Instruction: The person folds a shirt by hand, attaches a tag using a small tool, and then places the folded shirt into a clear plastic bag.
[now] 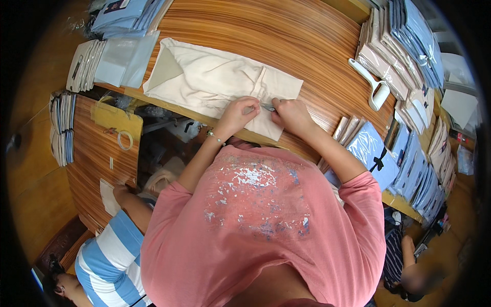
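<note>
My left fingers (249, 104) are bunched together, pinching the cream cloth (215, 82) right at its near edge. My right hand (292, 113) is closed around a small grey metal tool (268, 107), whose tip pokes out toward my left hand; it looks like snips or tweezers, though it is too small to tell which. The two hands nearly meet over the cloth, just below a narrow strip (259, 81) of the same fabric that runs up the middle of it. A thin bracelet (215, 136) sits on my left wrist.

The cloth lies folded flat on the wooden table (286, 36), its near edge overhanging the table's front edge in front of my pink shirt (255, 220). At its far left corner a flap is turned back, showing a paler lining.

Beyond that, on the left, sit flat plastic-wrapped packs (120, 59) and a pile of light blue ones (125, 15). On the right, a white handled tool (376, 87) lies on the table beside rows of stacked packets (404, 46), beige and blue. Nearer my right elbow is a blue pack with a black bow (377, 159).

Lower left, a side table (97, 148) carries a ring of tape (125, 139) and more stacks (62, 128). A person in a blue-and-white striped top (110, 261) sits there, with a hand (121, 192) on its edge. Another person (404, 261) is at the lower right.
</note>
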`<action>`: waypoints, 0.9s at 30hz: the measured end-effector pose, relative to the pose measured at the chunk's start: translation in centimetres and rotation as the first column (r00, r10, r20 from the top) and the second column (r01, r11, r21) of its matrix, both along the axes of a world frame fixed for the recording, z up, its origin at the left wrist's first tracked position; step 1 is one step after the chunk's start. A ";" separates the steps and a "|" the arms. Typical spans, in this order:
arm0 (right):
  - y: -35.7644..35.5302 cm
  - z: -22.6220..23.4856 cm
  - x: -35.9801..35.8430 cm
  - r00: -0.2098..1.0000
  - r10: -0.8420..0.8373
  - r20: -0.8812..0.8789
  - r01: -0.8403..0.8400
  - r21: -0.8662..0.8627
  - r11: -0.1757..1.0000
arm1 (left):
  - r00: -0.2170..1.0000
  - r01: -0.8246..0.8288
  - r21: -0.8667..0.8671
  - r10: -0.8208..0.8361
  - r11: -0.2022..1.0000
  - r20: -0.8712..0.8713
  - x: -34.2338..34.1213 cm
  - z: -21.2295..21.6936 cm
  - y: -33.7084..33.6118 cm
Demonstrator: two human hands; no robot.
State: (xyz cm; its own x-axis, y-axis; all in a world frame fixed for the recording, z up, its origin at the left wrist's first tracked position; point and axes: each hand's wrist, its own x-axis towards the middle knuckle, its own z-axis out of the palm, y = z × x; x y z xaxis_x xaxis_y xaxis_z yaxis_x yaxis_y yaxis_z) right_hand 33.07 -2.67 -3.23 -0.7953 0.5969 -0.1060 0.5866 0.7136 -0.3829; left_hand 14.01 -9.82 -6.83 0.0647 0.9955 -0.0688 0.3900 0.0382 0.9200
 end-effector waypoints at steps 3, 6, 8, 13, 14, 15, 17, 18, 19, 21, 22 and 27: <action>-0.2 0.3 -0.1 1.000 -0.001 0.016 0.002 -0.003 1.000 | 1.000 -0.008 -0.009 0.008 1.000 0.023 0.0 0.1 0.0; -0.1 -0.1 0.2 0.999 -0.024 0.028 0.025 -0.031 0.999 | 0.999 -0.015 -0.012 0.015 1.000 0.050 0.0 -0.3 -0.1; -0.3 -0.1 0.0 1.000 -0.020 0.016 0.020 -0.017 1.000 | 0.997 -0.014 -0.005 0.014 1.000 0.070 0.0 -0.5 -0.1; -0.4 -0.5 -0.3 0.999 -0.045 0.008 0.045 -0.009 0.999 | 0.998 0.029 -0.030 -0.027 0.999 0.051 -0.2 -0.3 0.0; -0.4 -0.5 -0.3 0.999 -0.048 0.005 0.048 -0.012 0.999 | 0.998 0.033 -0.038 -0.031 0.999 0.057 -0.2 -0.2 0.0; -0.4 -0.5 -0.3 0.999 -0.051 0.003 0.051 -0.015 0.999 | 0.999 0.029 -0.035 -0.027 0.999 0.047 -0.1 -0.1 0.0; -0.4 -0.8 -0.3 0.999 -0.048 0.014 0.048 -0.023 0.999 | 0.999 0.020 -0.030 -0.020 0.999 0.029 -0.1 -0.1 -0.2; -0.4 -1.0 -0.3 0.999 -0.046 0.019 0.046 -0.028 0.999 | 0.999 0.010 -0.008 -0.009 1.000 0.034 -0.1 -0.1 -0.2; -0.3 -1.0 -0.3 0.998 -0.052 0.022 0.053 -0.034 0.998 | 0.999 -0.002 0.015 0.001 1.000 0.040 0.0 -0.2 -0.2; -0.3 -1.0 -0.3 0.998 -0.061 0.027 0.063 -0.049 0.997 | 0.999 -0.013 0.029 0.012 0.999 0.037 -0.1 -0.1 -0.4; -0.2 -0.8 -0.3 0.997 -0.069 0.038 0.071 -0.057 0.996 | 1.000 -0.013 0.022 0.012 1.000 0.029 -0.2 0.0 -0.5; 3.4 2.2 3.1 0.939 -0.273 0.210 0.295 -0.081 0.952 | 0.859 0.333 -0.153 -0.366 0.931 -0.357 -5.5 5.6 -3.0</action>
